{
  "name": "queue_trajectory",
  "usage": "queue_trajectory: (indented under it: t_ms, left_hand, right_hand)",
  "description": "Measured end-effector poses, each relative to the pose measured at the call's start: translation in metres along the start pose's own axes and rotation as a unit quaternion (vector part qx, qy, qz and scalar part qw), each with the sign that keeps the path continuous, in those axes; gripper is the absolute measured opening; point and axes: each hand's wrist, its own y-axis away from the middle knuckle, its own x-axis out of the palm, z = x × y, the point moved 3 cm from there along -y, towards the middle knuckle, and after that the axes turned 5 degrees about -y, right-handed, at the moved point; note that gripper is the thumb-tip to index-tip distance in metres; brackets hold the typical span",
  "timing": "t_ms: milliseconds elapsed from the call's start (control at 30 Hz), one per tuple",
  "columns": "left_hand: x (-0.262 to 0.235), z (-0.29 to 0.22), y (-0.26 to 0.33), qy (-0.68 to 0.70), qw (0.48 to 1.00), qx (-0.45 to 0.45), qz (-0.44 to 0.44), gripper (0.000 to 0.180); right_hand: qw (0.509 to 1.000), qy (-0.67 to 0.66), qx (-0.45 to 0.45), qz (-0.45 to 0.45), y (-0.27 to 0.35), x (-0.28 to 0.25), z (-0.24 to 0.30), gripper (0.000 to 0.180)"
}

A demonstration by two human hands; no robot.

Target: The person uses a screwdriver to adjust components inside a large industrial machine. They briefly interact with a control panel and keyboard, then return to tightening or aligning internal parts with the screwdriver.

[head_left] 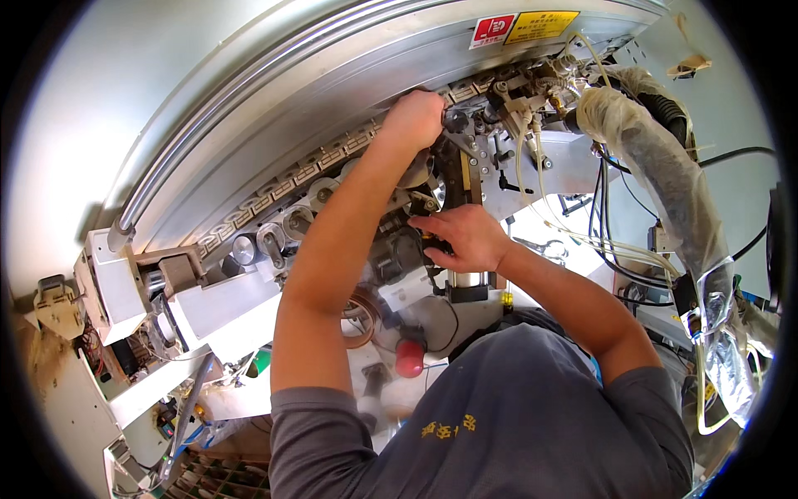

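Observation:
My left hand [413, 119] reaches far into the machine, against a rail lined with a row of metal chain links [291, 179]. Its fingers are hidden behind the back of the hand, beside a black round knob [455, 121]. Nearer to me, my right hand [468, 236] is at a dark upright machine column [457, 179]. The index finger points left and the thumb lies below it, with a dark part between them that I cannot make out. Left of that hand are dark cylindrical machine parts [395, 254].
Several metal rollers [297, 223] line the rail on the left. A red rounded knob [409, 358] stands near my body. On the right hang a plastic-wrapped hose [644, 154], black cables [600, 195] and thin clear tubes [619, 247]. Red and yellow labels [542, 27] mark the silver housing.

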Motion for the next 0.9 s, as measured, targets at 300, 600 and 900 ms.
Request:
queue_trajectory:
  t_ms: [300,600,900]
  left_hand:
    - [-0.019,-0.009,0.006,-0.081,0.995,-0.046,0.039,0.02]
    - [-0.021,0.003,0.028,-0.157,0.979,-0.101,0.085,0.02]
    - [-0.083,-0.004,0.187,0.103,0.962,-0.147,-0.205,0.028]
  right_hand:
    - [1.0,-0.011,0.0,0.001,-0.001,-0.001,-0.001,0.051]
    - [1.0,-0.003,-0.002,-0.004,-0.001,-0.003,0.001,0.049]
    - [1.0,-0.013,-0.005,0.0,0.004,-0.001,-0.003,0.051]
